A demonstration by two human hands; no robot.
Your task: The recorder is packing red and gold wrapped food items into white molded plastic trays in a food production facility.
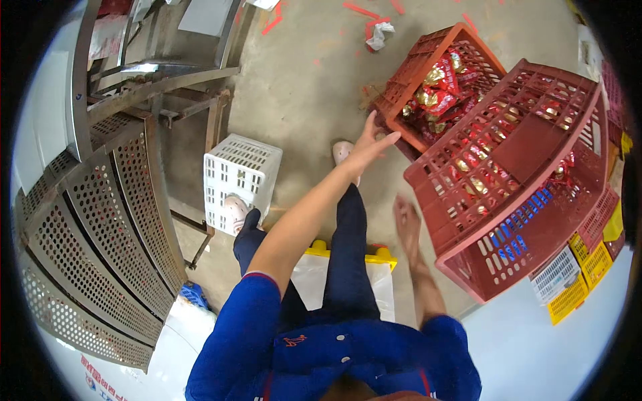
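Note:
My left hand [372,149] reaches forward with fingers spread, by the near corner of a smaller orange-red plastic crate [426,52]. Whether the fingertips touch the crate cannot be told. Inside that crate lie several foil packets in red and gold wrapping [441,92]. Blurred, my right hand [407,220] is low beside a large dark red slotted crate [526,148]; nothing shows in it, but its finger positions are unclear. More red and gold wrapped pieces [471,160] show through the slots of the large crate. It overlaps part of the smaller crate in view.
A white slotted crate [235,170] stands near my shoe [235,213]. Perforated metal panels [100,220] and a metal frame [165,92] line the left. Yellow plastic [378,258] with white sheeting is between my legs. Red strips [361,10] and crumpled plastic [379,35] litter the floor.

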